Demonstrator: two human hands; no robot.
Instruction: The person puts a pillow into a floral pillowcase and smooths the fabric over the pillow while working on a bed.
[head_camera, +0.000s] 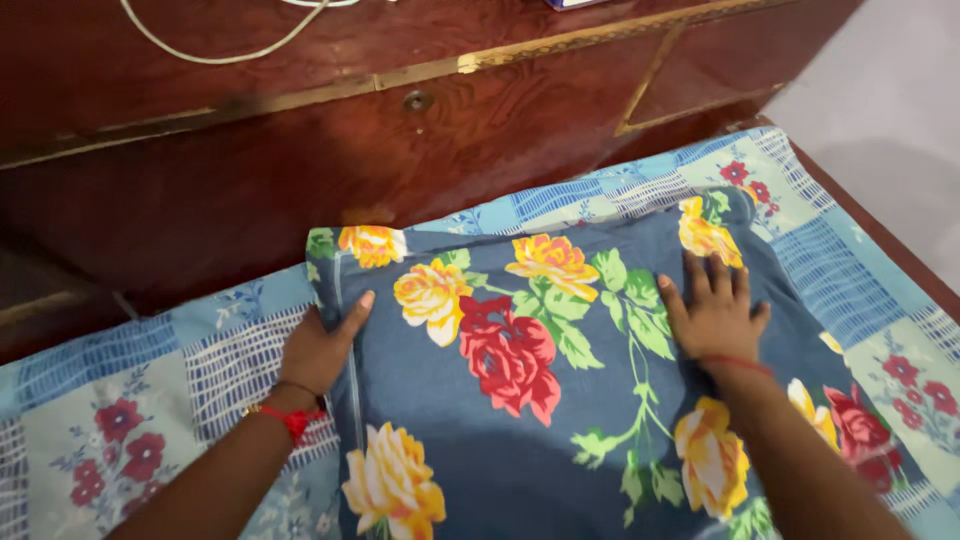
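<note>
A blue pillow (520, 400) with yellow and red roses lies on the bedsheet (120, 400), its top edge close to the dark wooden headboard (300, 180). If the two hands press unevenly, the pillow could skew, since the left edge is being held from the side while the right half is only pushed down from above; that imbalance looks likely to swing the right corner toward the bed's edge. The cover also looks loose, so a hard push may bunch the fabric into wrinkles or drag the sheet beneath it. The left hand (320, 350) sits at the pillow's left edge, fingers curled loosely around the seam with the thumb on top of the cover, a light grasp on the edge and not a tight clench. The right hand (712, 312) lies flat on the upper right part of the pillow, fingers spread and fully open, palm down, holding nothing and only pressing on the fabric. A red thread band (292, 420) circles the left wrist. A white cord (215, 55) trails across the wooden top behind.
</note>
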